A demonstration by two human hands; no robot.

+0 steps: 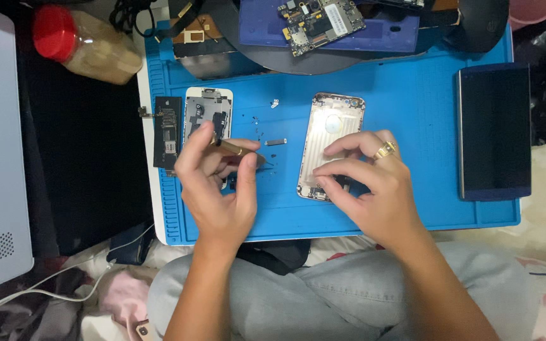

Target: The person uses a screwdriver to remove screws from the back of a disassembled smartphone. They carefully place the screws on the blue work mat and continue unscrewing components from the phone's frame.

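The person sat with both hands over a blue work mat (412, 126). The left hand (217, 183) was closed around a thin tool with a brass-coloured band (238, 150); the thumb and the first fingers pinched its shaft, and its tip pointed to the right, toward the middle of the mat. The right hand (368, 183) rested on the lower part of an empty phone back housing (330, 136), pale pink-gold in colour, which lay with its inside up on the mat, near the centre. The fingertips of this hand were pressed together at the bottom edge of the housing, while the finger with a gold ring (385, 149) lay a little apart, spread over the shell. Whether the fingertips pinched some small part there, I could not tell. Between the two hands a small grey metal bracket (275, 142) and some tiny screws lay loose on the mat. Behind the left hand there was an opened white phone screen assembly (206, 107), and just beside it, at the left edge of the mat, a black circuit board (167, 129). A dark blue phone (494, 129) lay face up at the right side of the mat, well apart from the hands. A jar with a red lid (83, 44) lay on its side at the top left, off the mat.
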